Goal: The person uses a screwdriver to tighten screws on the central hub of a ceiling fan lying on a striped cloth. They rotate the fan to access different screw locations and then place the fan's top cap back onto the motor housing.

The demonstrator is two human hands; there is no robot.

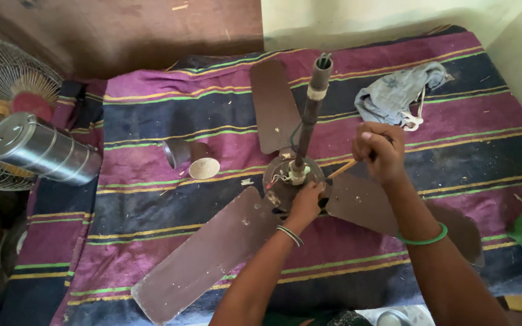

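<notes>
Head view, looking down: a striped blanket (pixel 152 108) holds a brown ceiling fan (pixel 285 181), its rod (pixel 310 115) pointing away from the person. Left hand (pixel 306 202), nearer, grips the central motor hub (pixel 279 184). Right hand (pixel 379 151), just beside, is closed on a thin wooden-handled tool (pixel 342 168) angled toward the hub.

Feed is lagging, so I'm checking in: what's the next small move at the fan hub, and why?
Probably bring the tool tip down onto the motor hub. The right hand holds it angled toward the hub but short of it, while the left hand already braces the hub beside the downrod.
</notes>
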